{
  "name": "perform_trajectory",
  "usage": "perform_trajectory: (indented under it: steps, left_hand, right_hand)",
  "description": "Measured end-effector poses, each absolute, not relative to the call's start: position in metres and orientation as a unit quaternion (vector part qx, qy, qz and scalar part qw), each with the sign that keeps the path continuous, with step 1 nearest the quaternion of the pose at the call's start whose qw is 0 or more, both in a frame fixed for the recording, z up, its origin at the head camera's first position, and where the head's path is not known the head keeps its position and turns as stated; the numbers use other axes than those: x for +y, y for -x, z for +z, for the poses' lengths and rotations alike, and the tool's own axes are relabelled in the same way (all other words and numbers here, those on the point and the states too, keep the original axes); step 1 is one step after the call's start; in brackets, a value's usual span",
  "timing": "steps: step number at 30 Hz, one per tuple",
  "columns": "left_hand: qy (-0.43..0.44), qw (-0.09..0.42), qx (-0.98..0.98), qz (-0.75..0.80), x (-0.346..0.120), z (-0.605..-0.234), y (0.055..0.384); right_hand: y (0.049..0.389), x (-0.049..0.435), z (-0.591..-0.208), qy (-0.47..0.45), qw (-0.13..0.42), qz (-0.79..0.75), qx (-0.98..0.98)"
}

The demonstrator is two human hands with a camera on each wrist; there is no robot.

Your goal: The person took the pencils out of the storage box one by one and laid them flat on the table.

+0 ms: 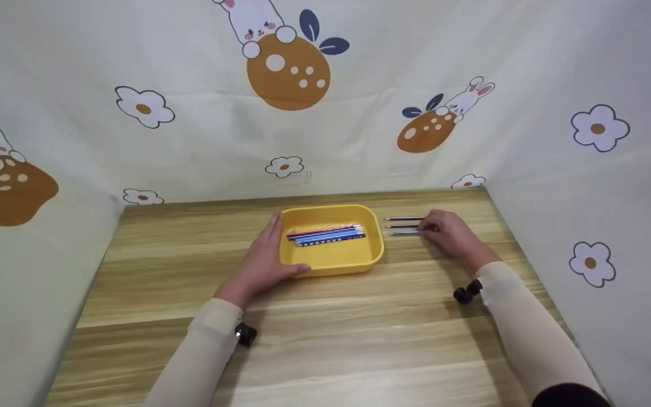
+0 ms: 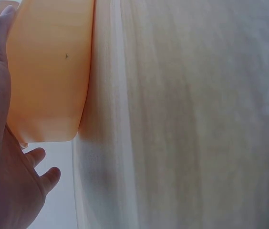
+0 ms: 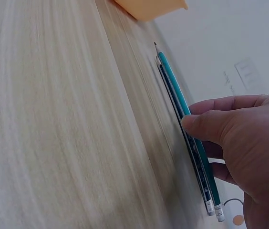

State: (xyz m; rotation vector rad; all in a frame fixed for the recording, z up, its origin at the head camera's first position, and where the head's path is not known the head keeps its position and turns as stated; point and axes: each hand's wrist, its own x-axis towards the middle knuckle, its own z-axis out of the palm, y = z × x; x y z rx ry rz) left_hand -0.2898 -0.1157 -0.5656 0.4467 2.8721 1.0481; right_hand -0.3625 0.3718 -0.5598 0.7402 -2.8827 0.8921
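A yellow plastic bin [image 1: 339, 268] stands on the wooden table and holds several pencils [image 1: 325, 234] in blue, dark red and patterned colours. My left hand [image 1: 266, 254] rests against its near left corner, fingers stretched along the left wall and thumb on the front wall. Close up, the left wrist view shows the bin's side [image 2: 51, 71] with two fingertips [image 2: 48, 179] standing free beyond it. Right of the bin, my right hand [image 1: 447, 230] pinches a teal pencil [image 3: 172, 78] between thumb and fingers. Dark pencils [image 1: 402, 219] lie parallel beside it, partly covered by the hand.
White cloth [image 1: 354, 130] printed with rabbits and flowers hangs behind the table and along both sides. The table [image 1: 348, 333] has a striped wood grain. A small black camera [image 1: 467, 292] sits on the right wrist, another [image 1: 245, 334] on the left.
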Motion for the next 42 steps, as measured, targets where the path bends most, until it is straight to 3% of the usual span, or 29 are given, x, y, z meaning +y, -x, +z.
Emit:
perform_trajectory:
  steps: [22, 42]
  left_hand:
    - [-0.141, 0.029, 0.929, 0.342, -0.1165, -0.5635, 0.29]
    - [-0.15, 0.035, 0.929, 0.335, -0.1168, -0.5651, 0.2906]
  right_hand:
    - [0.3688, 0.3737, -0.563, -0.2, -0.02, 0.304, -0.931]
    - [0.3685, 0.3734, -0.5651, -0.21, -0.008, 0.292, -0.933]
